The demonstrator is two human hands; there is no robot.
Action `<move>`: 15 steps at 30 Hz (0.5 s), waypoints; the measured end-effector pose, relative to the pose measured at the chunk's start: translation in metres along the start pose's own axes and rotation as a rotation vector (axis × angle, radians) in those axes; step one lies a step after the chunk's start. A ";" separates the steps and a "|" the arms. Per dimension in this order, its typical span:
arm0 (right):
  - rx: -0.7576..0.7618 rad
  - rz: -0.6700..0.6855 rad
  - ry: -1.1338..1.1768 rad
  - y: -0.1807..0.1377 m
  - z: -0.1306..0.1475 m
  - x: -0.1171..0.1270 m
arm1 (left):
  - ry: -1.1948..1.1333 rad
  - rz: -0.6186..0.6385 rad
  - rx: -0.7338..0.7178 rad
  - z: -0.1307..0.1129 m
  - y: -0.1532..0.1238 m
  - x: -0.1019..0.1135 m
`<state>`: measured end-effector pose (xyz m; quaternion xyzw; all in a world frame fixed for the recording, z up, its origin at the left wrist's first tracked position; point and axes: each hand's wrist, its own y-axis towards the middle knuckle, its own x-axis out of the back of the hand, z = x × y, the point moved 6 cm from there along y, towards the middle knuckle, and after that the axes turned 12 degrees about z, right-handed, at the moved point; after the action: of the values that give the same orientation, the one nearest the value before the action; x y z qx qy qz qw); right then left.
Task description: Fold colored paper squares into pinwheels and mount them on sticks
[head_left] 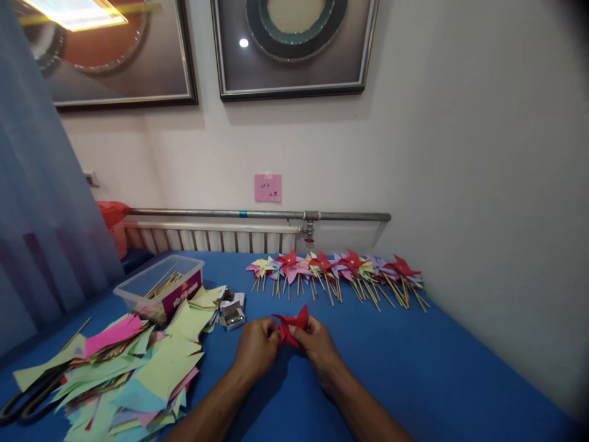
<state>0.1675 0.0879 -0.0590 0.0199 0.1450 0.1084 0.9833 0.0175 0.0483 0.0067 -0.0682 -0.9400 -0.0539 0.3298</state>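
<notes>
Between my hands, just above the blue table (391, 374), is a red paper pinwheel (293, 324) with folded, pointed blades. My right hand (317, 347) grips its right side, the thumb pressed near its middle. At the pinwheel's left edge my left hand (258, 345) is closed, its fingertips pinched together; whatever they hold there is hidden or too small to name. No stick shows on this pinwheel. Just left of my left hand sits a small open grey box (232, 314) with tiny contents I cannot make out.
Finished-looking pinwheels on sticks (340, 270) lie in a row along the back. On the left are stacked coloured paper pieces (156, 368), black-handled scissors (32, 393) and a clear plastic tub (138, 288) holding thin sticks. Behind the table runs a metal pipe (276, 215) along the wall.
</notes>
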 end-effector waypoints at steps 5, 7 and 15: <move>-0.005 -0.013 -0.023 -0.003 0.003 -0.001 | 0.011 0.005 0.010 0.001 0.000 -0.002; -0.004 -0.019 -0.030 -0.003 0.004 -0.001 | 0.015 0.002 0.017 0.002 0.000 -0.002; -0.016 -0.010 -0.053 -0.003 0.005 -0.003 | 0.039 0.000 0.018 0.001 0.000 -0.002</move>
<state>0.1670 0.0847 -0.0540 0.0143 0.1183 0.1038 0.9874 0.0186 0.0480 0.0045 -0.0644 -0.9338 -0.0469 0.3487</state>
